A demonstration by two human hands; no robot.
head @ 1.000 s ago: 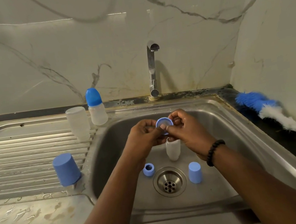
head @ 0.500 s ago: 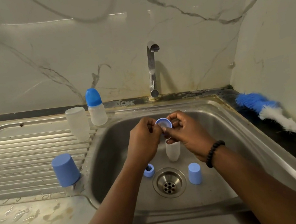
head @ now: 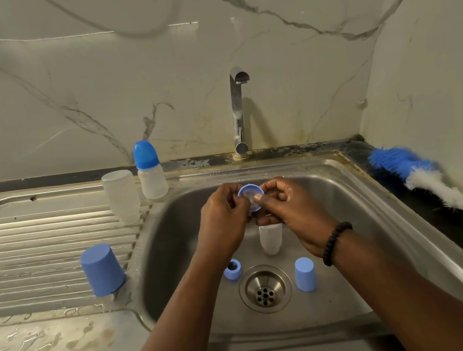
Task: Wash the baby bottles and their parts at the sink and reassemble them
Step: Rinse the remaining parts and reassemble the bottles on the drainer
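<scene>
Over the steel sink, my left hand and my right hand both pinch a blue screw ring with a clear teat inside it. Below my hands a small clear bottle body stands in the basin. A second blue ring and a small blue cap flank the drain. On the drainboard stand an assembled bottle with a blue cap, an upturned clear bottle and a large blue cap.
The tap rises behind the basin, with no water visibly running. A blue and white bottle brush lies on the dark counter at the right. The ridged drainboard at the left is wet.
Both hands have kept the blue ring above the basin, shifting their fingers slightly around it. Nothing else has moved.
</scene>
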